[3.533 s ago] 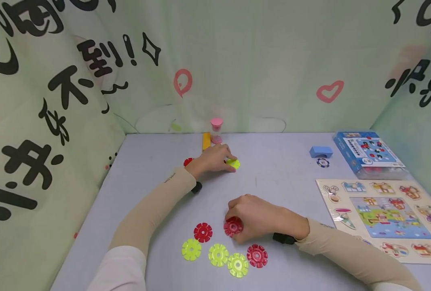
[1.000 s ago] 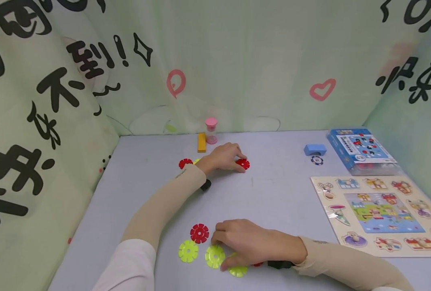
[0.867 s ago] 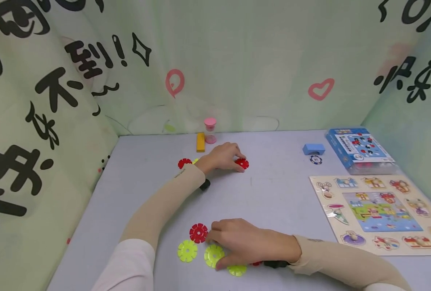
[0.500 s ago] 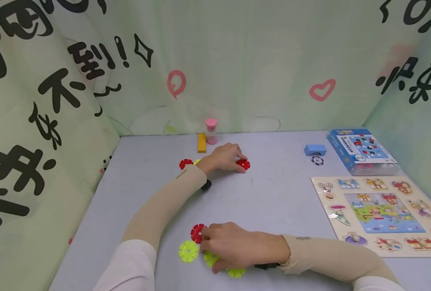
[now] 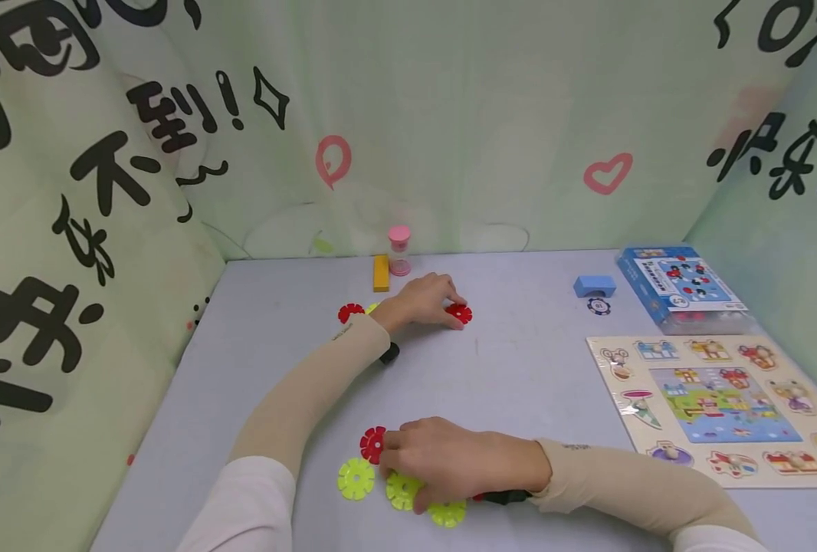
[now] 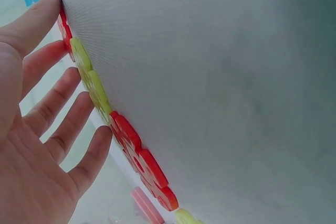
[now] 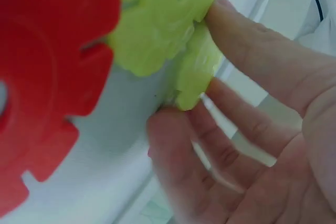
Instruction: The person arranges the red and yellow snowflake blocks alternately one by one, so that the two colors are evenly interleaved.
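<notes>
At the far side of the table, my left hand (image 5: 418, 297) holds a red notched plastic disc (image 5: 460, 313) by its edges between thumb and index finger. That disc lies at the end of a row of alternating red and yellow discs, with a yellow disc (image 6: 89, 74) and a red disc (image 6: 142, 161) following in the left wrist view. Nearer the front, my right hand (image 5: 450, 460) pinches a slightly tilted yellow disc (image 7: 199, 66). Around it lie a red disc (image 5: 371, 445), a yellow disc (image 5: 356, 479) and another yellow disc (image 5: 447, 514). My wrist mostly hides a further red disc.
A yellow block (image 5: 381, 274) and a pink-capped hourglass (image 5: 399, 251) stand at the back edge. Right of them are a blue block (image 5: 595, 287), a dark patterned round piece (image 5: 598, 307), a blue game box (image 5: 680, 287) and a picture puzzle board (image 5: 726, 410).
Since the earliest frame, my left hand has shifted right from a yellow disc to a red one. My right hand has left the red disc it held and moved to a yellow disc nearer the front.
</notes>
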The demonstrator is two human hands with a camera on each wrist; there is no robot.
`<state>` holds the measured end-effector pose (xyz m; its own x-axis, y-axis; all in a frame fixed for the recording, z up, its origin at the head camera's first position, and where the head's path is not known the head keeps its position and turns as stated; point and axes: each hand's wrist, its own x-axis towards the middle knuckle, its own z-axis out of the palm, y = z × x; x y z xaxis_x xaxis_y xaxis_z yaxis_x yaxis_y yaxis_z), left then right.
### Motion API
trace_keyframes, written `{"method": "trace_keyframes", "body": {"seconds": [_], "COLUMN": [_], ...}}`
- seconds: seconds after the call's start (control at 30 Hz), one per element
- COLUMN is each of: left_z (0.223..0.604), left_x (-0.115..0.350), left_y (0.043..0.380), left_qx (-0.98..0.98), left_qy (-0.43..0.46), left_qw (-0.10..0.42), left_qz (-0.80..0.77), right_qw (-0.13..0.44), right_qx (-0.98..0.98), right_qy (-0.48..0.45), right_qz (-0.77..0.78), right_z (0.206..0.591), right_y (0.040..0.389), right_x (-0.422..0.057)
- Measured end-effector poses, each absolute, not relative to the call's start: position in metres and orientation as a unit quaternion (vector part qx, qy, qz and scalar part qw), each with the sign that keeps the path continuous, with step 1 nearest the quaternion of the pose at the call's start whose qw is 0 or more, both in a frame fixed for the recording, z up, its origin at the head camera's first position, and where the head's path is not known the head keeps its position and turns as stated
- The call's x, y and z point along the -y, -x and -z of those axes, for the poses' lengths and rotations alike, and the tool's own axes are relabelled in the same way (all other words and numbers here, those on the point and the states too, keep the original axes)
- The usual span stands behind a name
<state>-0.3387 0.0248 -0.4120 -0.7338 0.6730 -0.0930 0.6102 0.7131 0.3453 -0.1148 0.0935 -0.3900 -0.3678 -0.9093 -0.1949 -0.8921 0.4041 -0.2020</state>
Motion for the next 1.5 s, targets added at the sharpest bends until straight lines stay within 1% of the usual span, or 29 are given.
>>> {"method": "trace_keyframes", "body": {"seconds": [0.23, 0.5, 0.63, 0.77, 0.87, 1.0, 1.1, 1.2, 1.3, 1.5], "left_z": [0.414, 0.417, 0.418, 0.417, 0.416, 0.415, 0.414, 0.414, 0.414, 0.415], "left_x": [-0.024, -0.024, -0.024, -0.025, -0.026, -0.027, -0.027, -0.027, -0.027, -0.027], "left_y": [0.339, 0.340, 0.341, 0.341, 0.340, 0.340, 0.340, 0.341, 0.341, 0.341], "left_qx": [-0.920, -0.918, -0.920, -0.921, -0.921, -0.922, -0.922, -0.923, -0.923, -0.921], "left_qy": [-0.357, -0.361, -0.358, -0.354, -0.353, -0.354, -0.353, -0.350, -0.347, -0.351], "left_qw": [0.094, 0.091, 0.093, 0.095, 0.096, 0.096, 0.098, 0.103, 0.108, 0.102], "left_qz": [-0.134, -0.136, -0.132, -0.130, -0.132, -0.125, -0.122, -0.125, -0.128, -0.133], "right_qw": [0.149, 0.112, 0.098, 0.104, 0.101, 0.064, 0.033, 0.021, 0.034, 0.079], "right_qx": [-0.799, -0.779, -0.784, -0.802, -0.829, -0.877, -0.917, -0.945, -0.957, -0.957], "right_qy": [0.579, 0.610, 0.603, 0.561, 0.511, 0.432, 0.356, 0.283, 0.245, 0.231], "right_qz": [0.071, 0.090, 0.114, 0.175, 0.206, 0.197, 0.177, 0.160, 0.153, 0.158], "right_z": [0.393, 0.398, 0.393, 0.385, 0.382, 0.383, 0.386, 0.389, 0.391, 0.394], "right_y": [0.122, 0.128, 0.133, 0.145, 0.164, 0.206, 0.240, 0.268, 0.285, 0.299], "right_x": [-0.099, -0.103, -0.109, -0.127, -0.150, -0.191, -0.221, -0.240, -0.246, -0.240]}}
